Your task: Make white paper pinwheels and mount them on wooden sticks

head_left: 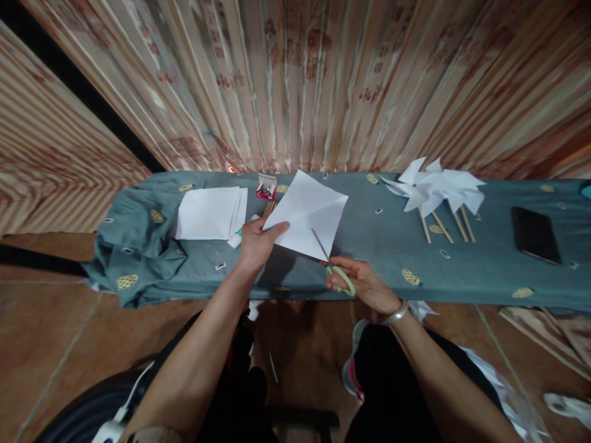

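Pinched at its left corner by my left hand, a square white paper sheet with faint crease lines is held above the cloth-covered bench. My right hand grips scissors with pale green handles. Their blades lie at the sheet's lower corner, one blade showing over the paper and pointing toward its middle. Left of my left hand is a stack of white paper. A small red-and-white box of metal pins stands behind it, beside several wooden sticks partly hidden by the sheet.
Several white paper pinwheels on wooden sticks lie at the right of the bench. Further right rests a black phone. A grey-green patterned cloth covers the bench, bunched at the left end. A curtain hangs behind.
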`<action>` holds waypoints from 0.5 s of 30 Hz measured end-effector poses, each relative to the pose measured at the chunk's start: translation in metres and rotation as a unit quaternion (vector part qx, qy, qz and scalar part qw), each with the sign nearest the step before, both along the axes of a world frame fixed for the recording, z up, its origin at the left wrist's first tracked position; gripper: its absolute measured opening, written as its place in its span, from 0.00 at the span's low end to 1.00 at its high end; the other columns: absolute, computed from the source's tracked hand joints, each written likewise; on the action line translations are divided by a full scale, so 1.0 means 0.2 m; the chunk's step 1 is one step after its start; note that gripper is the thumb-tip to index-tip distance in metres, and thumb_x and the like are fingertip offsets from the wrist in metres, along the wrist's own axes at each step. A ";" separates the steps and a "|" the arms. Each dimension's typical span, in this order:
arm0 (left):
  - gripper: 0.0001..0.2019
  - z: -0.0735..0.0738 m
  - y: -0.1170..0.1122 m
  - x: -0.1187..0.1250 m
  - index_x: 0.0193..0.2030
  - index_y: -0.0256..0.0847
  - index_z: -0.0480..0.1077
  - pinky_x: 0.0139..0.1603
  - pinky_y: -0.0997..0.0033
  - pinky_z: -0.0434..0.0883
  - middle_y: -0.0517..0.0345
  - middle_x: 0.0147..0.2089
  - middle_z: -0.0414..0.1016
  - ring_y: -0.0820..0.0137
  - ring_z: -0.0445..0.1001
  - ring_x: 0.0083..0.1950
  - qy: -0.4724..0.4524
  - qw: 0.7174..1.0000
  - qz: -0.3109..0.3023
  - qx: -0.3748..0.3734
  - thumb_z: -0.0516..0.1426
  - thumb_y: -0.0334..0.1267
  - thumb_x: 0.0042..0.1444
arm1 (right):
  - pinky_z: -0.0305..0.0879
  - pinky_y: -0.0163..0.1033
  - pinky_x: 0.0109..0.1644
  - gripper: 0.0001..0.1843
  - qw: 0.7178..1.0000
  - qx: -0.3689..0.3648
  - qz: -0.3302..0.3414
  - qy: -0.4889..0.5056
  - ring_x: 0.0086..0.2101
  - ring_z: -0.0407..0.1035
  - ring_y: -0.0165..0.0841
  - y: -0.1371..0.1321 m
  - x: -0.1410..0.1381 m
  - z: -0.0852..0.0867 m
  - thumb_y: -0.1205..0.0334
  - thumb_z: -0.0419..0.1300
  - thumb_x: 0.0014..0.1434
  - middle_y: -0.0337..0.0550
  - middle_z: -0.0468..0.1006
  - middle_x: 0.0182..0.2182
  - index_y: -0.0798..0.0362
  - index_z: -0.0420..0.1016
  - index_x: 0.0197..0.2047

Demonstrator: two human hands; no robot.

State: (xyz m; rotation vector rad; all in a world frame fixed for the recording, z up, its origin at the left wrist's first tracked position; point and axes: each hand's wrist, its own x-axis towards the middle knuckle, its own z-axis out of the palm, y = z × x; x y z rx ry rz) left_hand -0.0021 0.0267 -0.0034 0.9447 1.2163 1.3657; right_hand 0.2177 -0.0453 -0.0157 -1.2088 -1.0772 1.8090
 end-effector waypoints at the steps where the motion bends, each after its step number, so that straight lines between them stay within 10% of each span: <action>1: 0.13 0.00 0.00 0.00 0.31 0.37 0.79 0.35 0.67 0.70 0.59 0.28 0.79 0.70 0.73 0.28 0.003 1.000 -0.001 -0.002 0.69 0.39 0.35 | 0.68 0.35 0.32 0.31 1.000 -0.001 0.001 0.000 0.26 0.71 0.27 0.00 0.00 0.00 0.51 0.77 0.37 0.37 0.78 0.27 0.53 0.75 0.43; 15: 0.15 0.05 -0.04 0.02 0.30 0.36 0.80 0.30 0.70 0.67 0.60 0.25 0.76 0.71 0.70 0.25 0.017 1.000 -0.007 -0.023 0.69 0.40 0.33 | 0.66 0.32 0.30 0.26 0.999 0.035 0.019 0.000 0.25 0.68 0.24 0.00 -0.02 0.02 0.46 0.74 0.40 0.35 0.76 0.25 0.52 0.70 0.33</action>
